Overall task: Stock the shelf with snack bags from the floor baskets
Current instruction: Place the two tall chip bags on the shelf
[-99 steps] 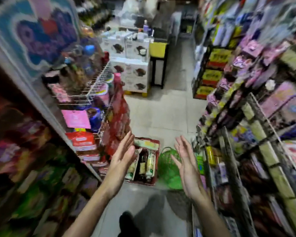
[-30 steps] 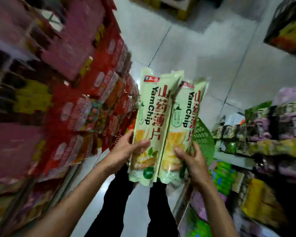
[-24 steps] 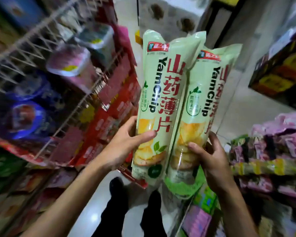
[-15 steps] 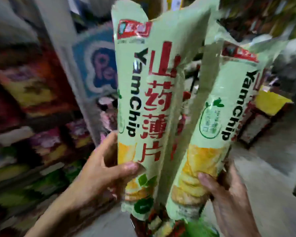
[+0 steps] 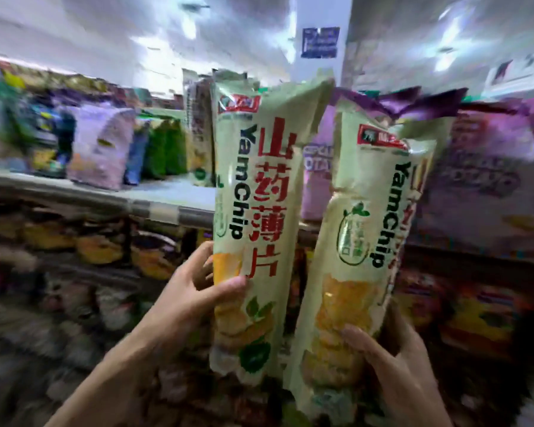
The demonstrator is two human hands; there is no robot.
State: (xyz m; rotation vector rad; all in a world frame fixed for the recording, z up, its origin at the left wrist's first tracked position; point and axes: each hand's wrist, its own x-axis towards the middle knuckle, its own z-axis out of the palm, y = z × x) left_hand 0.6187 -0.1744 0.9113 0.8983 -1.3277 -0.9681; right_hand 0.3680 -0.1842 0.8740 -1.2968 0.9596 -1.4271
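Facing the shelf (image 5: 154, 208) (one matching bag (image 5: 199, 134) already stands on it), you have both YamChip bags raised before its edge, neither placed yet: left bag (image 5: 259, 211) gripped low in your left hand (image 5: 191, 306), right bag (image 5: 367, 241) in your right hand (image 5: 398, 374).

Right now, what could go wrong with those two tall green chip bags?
The left hand grips one tall pale-green plastic YamChip bag low down, the right hand a second bag; either might flop or slip. Squeezing may crush chips. Sliding them onto the grey shelf could topple the purple bags there.
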